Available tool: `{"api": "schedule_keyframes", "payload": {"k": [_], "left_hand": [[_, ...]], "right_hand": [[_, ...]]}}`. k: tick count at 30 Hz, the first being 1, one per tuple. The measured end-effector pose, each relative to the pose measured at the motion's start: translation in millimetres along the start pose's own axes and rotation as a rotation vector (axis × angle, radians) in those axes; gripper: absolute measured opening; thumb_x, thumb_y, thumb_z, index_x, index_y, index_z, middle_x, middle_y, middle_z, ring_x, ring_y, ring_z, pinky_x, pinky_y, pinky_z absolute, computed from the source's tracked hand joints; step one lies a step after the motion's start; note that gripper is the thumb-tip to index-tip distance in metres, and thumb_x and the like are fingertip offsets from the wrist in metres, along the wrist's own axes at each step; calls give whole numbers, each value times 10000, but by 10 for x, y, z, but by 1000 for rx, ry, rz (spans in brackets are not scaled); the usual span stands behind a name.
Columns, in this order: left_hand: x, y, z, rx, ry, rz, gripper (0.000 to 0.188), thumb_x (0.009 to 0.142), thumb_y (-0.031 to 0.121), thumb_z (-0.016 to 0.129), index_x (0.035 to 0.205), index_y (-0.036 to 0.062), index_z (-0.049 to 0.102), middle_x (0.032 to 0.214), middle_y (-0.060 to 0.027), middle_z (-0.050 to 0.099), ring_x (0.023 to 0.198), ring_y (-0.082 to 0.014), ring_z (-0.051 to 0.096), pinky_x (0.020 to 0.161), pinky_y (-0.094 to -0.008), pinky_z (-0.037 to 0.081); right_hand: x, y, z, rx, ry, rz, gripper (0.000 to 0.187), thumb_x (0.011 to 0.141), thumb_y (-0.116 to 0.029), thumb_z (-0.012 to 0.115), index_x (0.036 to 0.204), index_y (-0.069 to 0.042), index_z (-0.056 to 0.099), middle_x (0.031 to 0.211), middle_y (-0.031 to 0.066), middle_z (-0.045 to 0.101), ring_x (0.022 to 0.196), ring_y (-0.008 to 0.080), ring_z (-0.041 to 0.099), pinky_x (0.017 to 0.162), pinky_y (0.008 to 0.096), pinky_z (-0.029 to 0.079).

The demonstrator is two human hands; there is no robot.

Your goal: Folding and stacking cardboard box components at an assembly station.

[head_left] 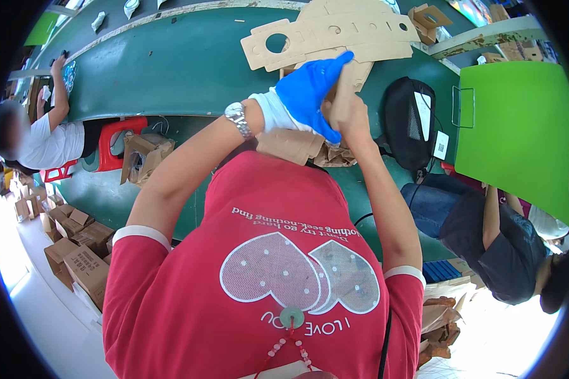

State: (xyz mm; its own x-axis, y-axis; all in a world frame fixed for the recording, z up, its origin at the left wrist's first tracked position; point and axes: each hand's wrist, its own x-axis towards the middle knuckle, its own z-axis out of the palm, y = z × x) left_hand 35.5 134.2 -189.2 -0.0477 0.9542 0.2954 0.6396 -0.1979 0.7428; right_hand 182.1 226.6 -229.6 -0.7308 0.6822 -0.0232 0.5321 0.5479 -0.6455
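Observation:
A small piece of folded brown cardboard [344, 95] is between my two hands, above the green table. My left hand [306, 91], in a blue glove with a white cuff, wraps it from the left, one finger reaching up along it. From the right, my bare right hand [354, 123] grips its lower part; the fingers there are slightly blurred. Just beyond lie flat die-cut cardboard sheets [335, 36], stacked, with round holes and slots. Below my hands, more brown cardboard [291, 144] sits at the table's near edge, partly covered by my glove and wrist.
A black bag [406, 123] lies to the right, beside a bright green panel [515, 132]. Co-workers sit at left [50, 136] and right [499, 252]. An open carton [144, 158] stands by a red stool [114, 142]; several cartons [85, 268] pile at lower left.

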Motion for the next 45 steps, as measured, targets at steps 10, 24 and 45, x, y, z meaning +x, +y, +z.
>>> {"api": "schedule_keyframes", "payload": {"k": [10,24,45], "left_hand": [[-390,7,152,-366,437,-198,942,612,362,947,1358,35,474,1222,-118,612,1096,-239,627,954,-345,503],[-435,-41,91,-68,347,-187,835,593,360,932,1240,41,512,1136,-126,578,1025,-294,601,870,-375,495],[-607,-21,239,1,305,-353,918,628,305,862,1395,26,442,1325,-162,541,1179,-346,546,983,-408,458]], "right_hand": [[43,-63,-55,-49,-81,83,308,781,-232,656,776,54,542,780,255,613,792,443,621,705,488,491],[136,-205,-104,-166,-198,109,375,879,-336,655,788,20,579,838,225,642,830,428,637,722,493,498],[120,-177,-93,-220,-194,-21,319,870,-243,620,971,58,585,947,279,649,894,442,650,797,506,528]]}}
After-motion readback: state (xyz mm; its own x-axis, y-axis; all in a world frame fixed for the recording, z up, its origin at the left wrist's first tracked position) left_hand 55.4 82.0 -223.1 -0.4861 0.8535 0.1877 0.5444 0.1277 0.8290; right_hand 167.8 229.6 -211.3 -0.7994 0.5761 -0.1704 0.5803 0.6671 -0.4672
